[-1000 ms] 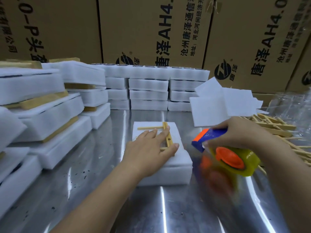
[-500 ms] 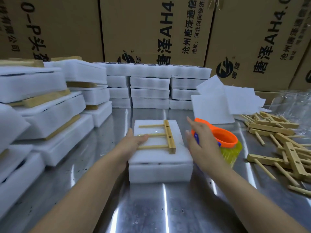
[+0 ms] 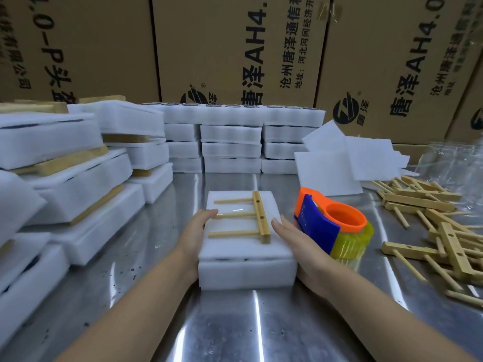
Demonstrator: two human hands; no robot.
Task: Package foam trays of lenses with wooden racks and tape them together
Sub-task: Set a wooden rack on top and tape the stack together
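Both hands now sit at the sides of the foam tray stack (image 3: 245, 273): a second ago the left hand (image 3: 194, 236) lay on top of it and the right hand (image 3: 295, 241) carried the tape dispenser (image 3: 332, 228) in the air, and half a second ago the right hand was just leaving the dispenser. The stack, two white foam trays one upon the other, lies on the steel table (image 3: 235, 327) straight in front of the person. On its top lies the wooden rack (image 3: 261, 218), its bar near the stack's right edge and its three pegs pointing left. The left hand presses flat against the stack's left side, one fingertip reaching over the top edge by the middle peg; the right hand lies flat along the right side with fingers straight. Neither hand curls round anything, so both are released and only press the foam. The orange, blue and yellow dispenser stands on the table just right of the stack, beside the right hand. Farther right of the stack lies a loose pile of wooden racks (image 3: 431, 218), and behind those some clear plastic (image 3: 454, 158). Behind the stack stand rows of stacked foam trays (image 3: 231, 142), with loose foam sheets (image 3: 339, 163) behind and to its right. Left of the stack lean finished bundles of foam and wood (image 3: 65, 178). Printed cardboard boxes (image 3: 235, 48) close the background.
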